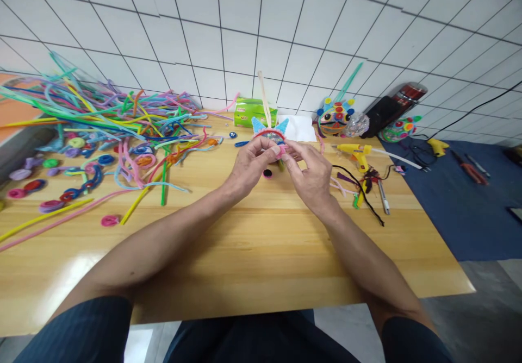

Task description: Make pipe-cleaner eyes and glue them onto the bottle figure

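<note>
My left hand (pixel 253 163) and my right hand (pixel 306 170) meet over the middle of the table, fingertips pinched on a small pink pipe-cleaner coil (pixel 281 151). Just behind the fingers stands a craft figure with blue pointed ears (pixel 258 124), a red band (pixel 267 134) and a pale stick rising from it. My hands hide its lower part, and I cannot tell whether the coil touches it. A black round piece (pixel 267 173) lies beneath my left hand.
Pipe cleaners (pixel 134 110) heap up at the left, with coiled pieces (pixel 75 183) before them. A green tissue pack (pixel 248 112) is by the wall. On the right are a finished-looking figure (pixel 335 119), a yellow glue gun (pixel 357 154), a pen (pixel 384 197) and pliers (pixel 471 168).
</note>
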`<state>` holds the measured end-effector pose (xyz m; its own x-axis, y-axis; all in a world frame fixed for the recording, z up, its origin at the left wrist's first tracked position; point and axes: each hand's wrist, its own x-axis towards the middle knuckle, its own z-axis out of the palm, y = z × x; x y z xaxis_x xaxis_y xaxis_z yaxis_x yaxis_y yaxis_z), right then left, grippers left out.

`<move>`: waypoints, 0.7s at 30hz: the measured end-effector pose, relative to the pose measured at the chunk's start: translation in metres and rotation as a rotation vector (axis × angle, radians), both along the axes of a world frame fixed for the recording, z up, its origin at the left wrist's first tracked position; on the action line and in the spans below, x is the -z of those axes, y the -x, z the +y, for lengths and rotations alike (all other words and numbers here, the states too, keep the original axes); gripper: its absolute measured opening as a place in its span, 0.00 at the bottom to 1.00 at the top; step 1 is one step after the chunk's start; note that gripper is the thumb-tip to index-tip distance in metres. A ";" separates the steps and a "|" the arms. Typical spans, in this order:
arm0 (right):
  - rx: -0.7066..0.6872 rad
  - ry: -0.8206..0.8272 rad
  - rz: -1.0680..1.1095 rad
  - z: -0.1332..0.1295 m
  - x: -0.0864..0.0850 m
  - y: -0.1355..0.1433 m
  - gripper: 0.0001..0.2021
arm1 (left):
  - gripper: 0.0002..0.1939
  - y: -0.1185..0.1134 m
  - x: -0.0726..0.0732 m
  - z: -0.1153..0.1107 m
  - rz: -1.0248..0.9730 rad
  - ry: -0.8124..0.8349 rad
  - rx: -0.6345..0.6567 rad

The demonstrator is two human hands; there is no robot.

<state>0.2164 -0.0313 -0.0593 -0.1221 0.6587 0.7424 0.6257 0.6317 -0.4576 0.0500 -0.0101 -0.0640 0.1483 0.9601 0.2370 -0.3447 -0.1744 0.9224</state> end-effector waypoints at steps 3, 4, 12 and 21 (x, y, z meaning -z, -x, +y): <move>-0.019 0.026 0.072 0.000 0.003 0.003 0.11 | 0.16 -0.001 0.000 -0.003 -0.015 0.010 -0.009; -0.020 0.031 0.090 0.000 0.003 0.004 0.11 | 0.15 -0.001 0.000 -0.003 -0.022 0.013 -0.009; -0.005 0.117 0.145 -0.002 0.009 0.011 0.13 | 0.16 -0.006 0.002 -0.010 -0.113 0.060 -0.040; 0.010 0.157 0.181 -0.003 0.000 0.006 0.10 | 0.17 -0.005 0.000 -0.008 -0.011 0.031 0.012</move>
<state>0.2103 -0.0339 -0.0597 0.0109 0.7686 0.6397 0.5305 0.5378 -0.6552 0.0546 -0.0177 -0.0640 0.1574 0.9652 0.2088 -0.3570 -0.1415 0.9233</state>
